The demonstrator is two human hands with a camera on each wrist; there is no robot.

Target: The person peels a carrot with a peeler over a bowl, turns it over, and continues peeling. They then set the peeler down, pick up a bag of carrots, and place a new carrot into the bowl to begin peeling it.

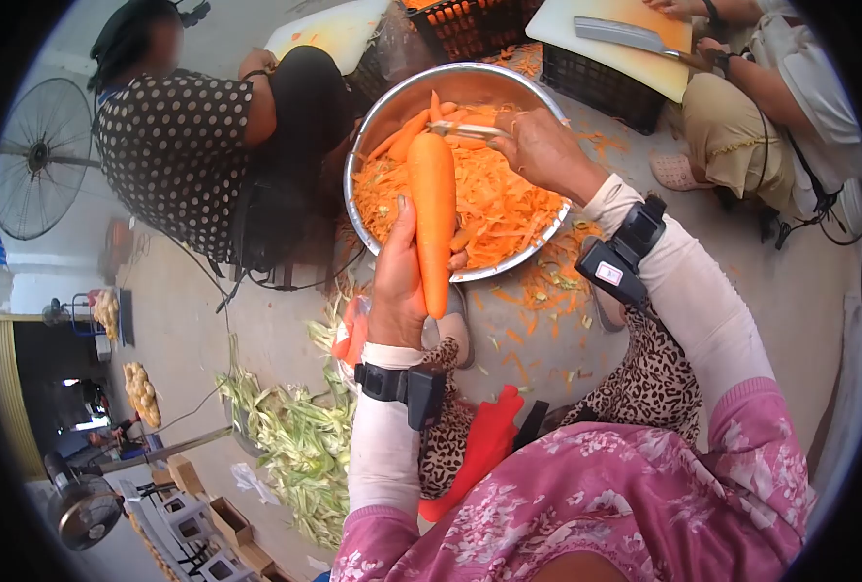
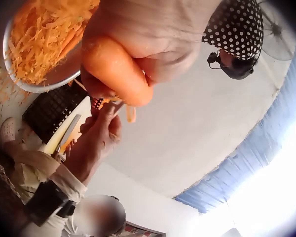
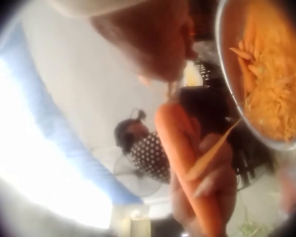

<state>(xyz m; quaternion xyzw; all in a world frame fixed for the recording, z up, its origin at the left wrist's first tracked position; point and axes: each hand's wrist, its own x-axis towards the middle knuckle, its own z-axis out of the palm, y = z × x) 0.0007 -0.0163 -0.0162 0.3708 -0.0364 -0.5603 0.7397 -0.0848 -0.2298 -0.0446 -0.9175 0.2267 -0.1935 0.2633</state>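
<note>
My left hand grips a large peeled-looking orange carrot, its thumb along the side and its thick end pointing away from me. My right hand holds a slim metal peeler across the carrot's far end. A short curl of peel hangs at that end in the left wrist view. In the right wrist view a long peel strip lies across the carrot by the left fingers. Beneath both hands stands a steel basin of carrot peelings, with several whole carrots at its far side.
A person in a polka-dot top sits at the left; another sits at the right by a cutting board with a cleaver. Corn husks lie on the floor at the left. Black crates stand beyond the basin.
</note>
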